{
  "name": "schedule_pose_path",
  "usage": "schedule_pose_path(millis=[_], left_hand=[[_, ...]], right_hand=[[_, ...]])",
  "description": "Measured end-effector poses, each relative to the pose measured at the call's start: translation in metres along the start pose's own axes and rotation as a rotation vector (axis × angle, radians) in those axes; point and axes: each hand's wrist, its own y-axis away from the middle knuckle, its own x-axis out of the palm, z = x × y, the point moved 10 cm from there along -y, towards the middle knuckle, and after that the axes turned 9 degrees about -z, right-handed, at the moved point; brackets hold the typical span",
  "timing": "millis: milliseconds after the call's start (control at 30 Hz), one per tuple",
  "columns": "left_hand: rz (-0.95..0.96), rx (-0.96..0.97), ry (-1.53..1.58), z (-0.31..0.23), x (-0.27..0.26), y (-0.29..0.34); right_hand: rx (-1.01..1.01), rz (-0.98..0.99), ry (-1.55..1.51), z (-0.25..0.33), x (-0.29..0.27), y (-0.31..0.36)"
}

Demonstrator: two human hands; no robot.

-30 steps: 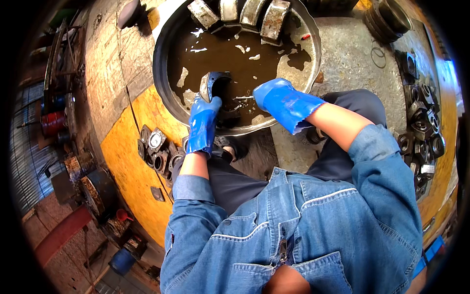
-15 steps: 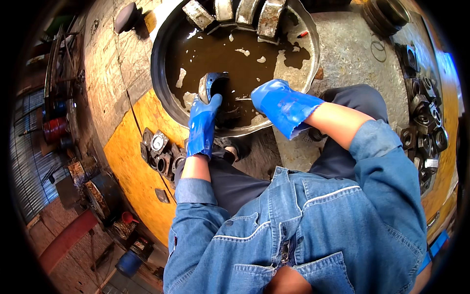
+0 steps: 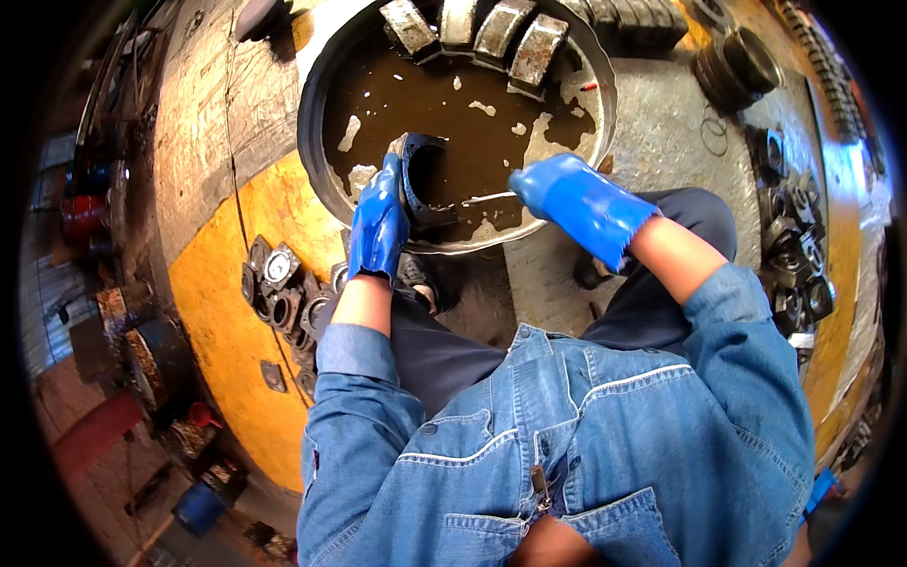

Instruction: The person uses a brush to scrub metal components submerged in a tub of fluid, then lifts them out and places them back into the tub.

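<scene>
Both my hands wear blue rubber gloves. My left hand (image 3: pixel 380 222) is closed round the left side of a dark metal part with a large round opening (image 3: pixel 410 168), held upright over the near part of a round metal basin (image 3: pixel 314 132). Brown liquid (image 3: pixel 425 104) with light floating patches lies in the basin. My right hand (image 3: pixel 574 200), over the near right rim, is closed on a thin metal rod-like tool (image 3: pixel 491 197). Its tip points left toward the part's opening, and its handle end is hidden in my glove. Several curved metal blocks (image 3: pixel 504 28) line the basin's far side.
A small red object (image 3: pixel 590 86) is by the basin's right rim. Several flanged metal parts (image 3: pixel 281 267) lie on the yellow board at left, more (image 3: pixel 792 241) at right. Stacked metal rings (image 3: pixel 737 68) stand at far right. My knees flank the basin's near edge.
The metal part has turned in my left hand, so its round opening shows more. More of the rod-like tool is visible at my right hand. The whole view has shifted a little.
</scene>
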Motion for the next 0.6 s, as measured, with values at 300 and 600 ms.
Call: schedule_pose_path(millis=[300, 600], left_hand=[[0.023, -0.129, 0.081, 0.030, 0.009, 0.002], [0.023, -0.232, 0.300, 0.026, -0.010, 0.008]], right_hand=[[-0.179, -0.520, 0.292, -0.002, -0.009, 0.079], [-0.036, -0.304, 0.039, -0.007, -0.046, 0.057]])
